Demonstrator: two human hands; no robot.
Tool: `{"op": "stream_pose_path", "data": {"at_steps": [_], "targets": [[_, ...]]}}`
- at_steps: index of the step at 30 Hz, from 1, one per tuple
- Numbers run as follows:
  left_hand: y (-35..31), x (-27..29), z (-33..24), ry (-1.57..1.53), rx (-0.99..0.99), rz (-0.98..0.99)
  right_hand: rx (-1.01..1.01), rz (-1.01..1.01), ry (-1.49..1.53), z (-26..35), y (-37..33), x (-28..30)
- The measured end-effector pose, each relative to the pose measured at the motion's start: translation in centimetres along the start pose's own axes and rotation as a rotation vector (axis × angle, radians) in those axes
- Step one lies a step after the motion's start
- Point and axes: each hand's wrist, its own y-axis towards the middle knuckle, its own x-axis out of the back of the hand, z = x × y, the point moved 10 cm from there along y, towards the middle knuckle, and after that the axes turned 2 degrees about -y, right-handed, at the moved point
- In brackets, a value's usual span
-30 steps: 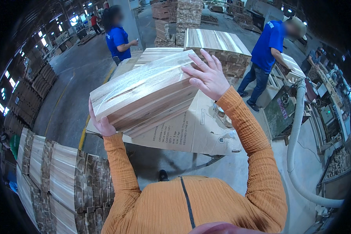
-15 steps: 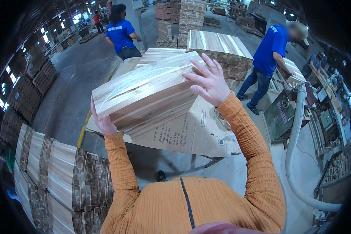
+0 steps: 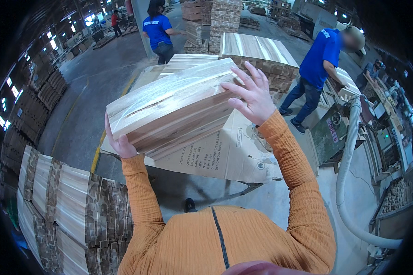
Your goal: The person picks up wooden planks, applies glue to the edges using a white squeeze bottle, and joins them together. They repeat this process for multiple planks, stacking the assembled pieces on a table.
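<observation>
A thick block of pale, striped wood [image 3: 179,98], possibly several boards together, lies at a slant over a cardboard-covered table [image 3: 202,160]. A faint curved line runs across its upper face. My left hand [image 3: 120,143] wraps round its left end, the thumb on the near corner and the fingers along the end face. At the opposite end, my right hand [image 3: 252,96] is spread wide, its fingertips touching the upper edge near the corner. Whether the block's underside rests on the cardboard is hidden.
Behind the block are a low pile of panels [image 3: 188,59] and a taller stack [image 3: 257,48]. More stacked wood [image 3: 69,197] stands at my left. A co-worker in blue [image 3: 319,64] bends over a bench at right, near a pale hose [image 3: 344,183]. Another person [image 3: 158,32] stands farther back.
The block has shifted very slightly left and up. My right hand has slid a little rightward, fingers still spread. The person at the back has moved right, one arm reaching toward a wood stack.
</observation>
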Motion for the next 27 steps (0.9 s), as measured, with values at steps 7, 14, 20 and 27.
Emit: {"op": "stream_pose_path", "data": {"at_steps": [7, 14, 20, 27], "targets": [[-0.1, 0.0, 0.1, -0.002, 0.001, -0.007, -0.136, -0.066, -0.084, -3.0, -1.3, 0.5], [-0.1, -0.1, -0.1, -0.001, 0.009, -0.011, -0.073, -0.048, -0.035, -1.2, -0.8, 0.2], [0.1, -0.2, -0.2, 0.008, 0.000, -0.005, -0.206, -0.125, 0.068, -4.2, -1.8, 1.3], [0.3, 0.1, 0.5, 0.012, 0.019, 0.005, -0.115, -0.035, 0.004, -1.8, -0.6, -0.4]]}}
